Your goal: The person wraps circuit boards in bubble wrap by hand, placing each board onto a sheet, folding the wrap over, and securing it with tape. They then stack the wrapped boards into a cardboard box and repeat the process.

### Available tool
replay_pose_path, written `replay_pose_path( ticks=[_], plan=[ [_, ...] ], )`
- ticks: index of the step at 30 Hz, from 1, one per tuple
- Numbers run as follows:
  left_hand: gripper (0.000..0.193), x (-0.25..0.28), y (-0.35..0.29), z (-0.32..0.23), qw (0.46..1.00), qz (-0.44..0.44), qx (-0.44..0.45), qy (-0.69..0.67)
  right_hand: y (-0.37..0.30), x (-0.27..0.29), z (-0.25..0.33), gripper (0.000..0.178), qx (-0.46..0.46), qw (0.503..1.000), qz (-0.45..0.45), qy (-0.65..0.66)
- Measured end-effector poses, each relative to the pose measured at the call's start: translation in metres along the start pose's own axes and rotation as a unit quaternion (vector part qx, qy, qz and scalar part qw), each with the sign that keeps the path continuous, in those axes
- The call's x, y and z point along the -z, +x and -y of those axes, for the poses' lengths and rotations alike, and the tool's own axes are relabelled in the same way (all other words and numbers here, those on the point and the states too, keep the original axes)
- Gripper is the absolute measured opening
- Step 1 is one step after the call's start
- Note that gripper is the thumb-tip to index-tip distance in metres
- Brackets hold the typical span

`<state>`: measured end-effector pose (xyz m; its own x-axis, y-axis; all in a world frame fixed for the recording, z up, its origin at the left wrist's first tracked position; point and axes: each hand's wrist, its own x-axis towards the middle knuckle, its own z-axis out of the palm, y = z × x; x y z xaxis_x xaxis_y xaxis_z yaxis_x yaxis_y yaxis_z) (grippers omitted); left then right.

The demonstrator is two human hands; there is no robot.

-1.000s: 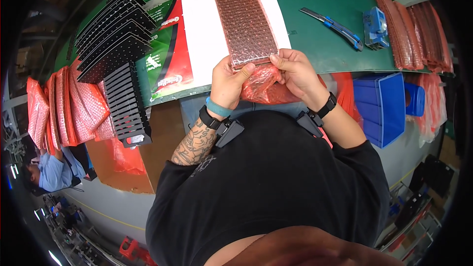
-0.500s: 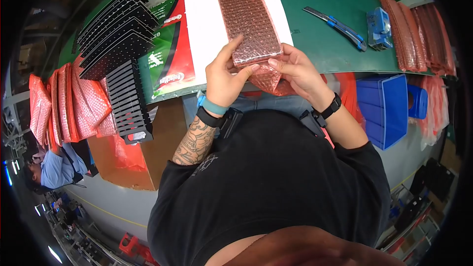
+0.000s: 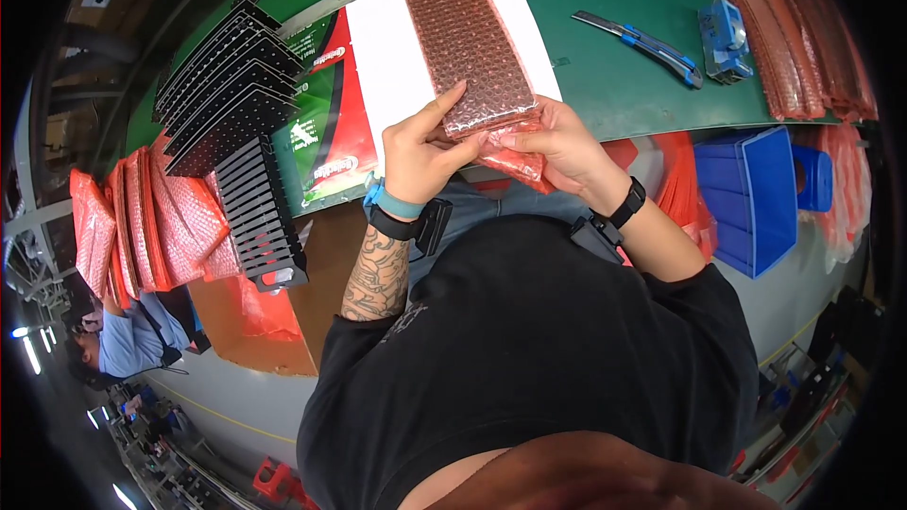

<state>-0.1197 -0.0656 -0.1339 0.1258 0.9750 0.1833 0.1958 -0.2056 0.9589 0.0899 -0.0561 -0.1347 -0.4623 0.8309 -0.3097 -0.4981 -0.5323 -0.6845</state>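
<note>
- Two hands are gripping one long bubble-wrap sleeve (image 3: 468, 42), pinkish-red, lying lengthwise on a white sheet (image 3: 402, 57) on the green table (image 3: 624, 47).
- The left hand (image 3: 420, 156) is clasping the sleeve's near end, thumb raised along its edge; the right hand (image 3: 557, 146) is pinching the loose red flap beneath.
- One blue utility knife (image 3: 642, 38) is lying right of the grip, with one stack of red sleeves (image 3: 803, 33) farther right.
- Black slotted trays (image 3: 236, 113) are fanning out left; a red-and-green printed package (image 3: 326, 146) is lying just beside the left hand.
</note>
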Motion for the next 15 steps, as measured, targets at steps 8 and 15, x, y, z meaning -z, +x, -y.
replay_pose_path(
  ticks=[8, 15],
  plan=[
    [0.055, 0.001, 0.001, 0.006, 0.999, -0.011, 0.007, 0.032, 0.005, 0.002, -0.001, 0.044, -0.012, 1.000, 0.001, -0.006],
    [0.056, -0.010, 0.001, 0.007, 0.971, -0.045, 0.053, -0.229, 0.003, 0.001, 0.010, 0.038, -0.049, 0.997, -0.005, 0.067]
  ],
)
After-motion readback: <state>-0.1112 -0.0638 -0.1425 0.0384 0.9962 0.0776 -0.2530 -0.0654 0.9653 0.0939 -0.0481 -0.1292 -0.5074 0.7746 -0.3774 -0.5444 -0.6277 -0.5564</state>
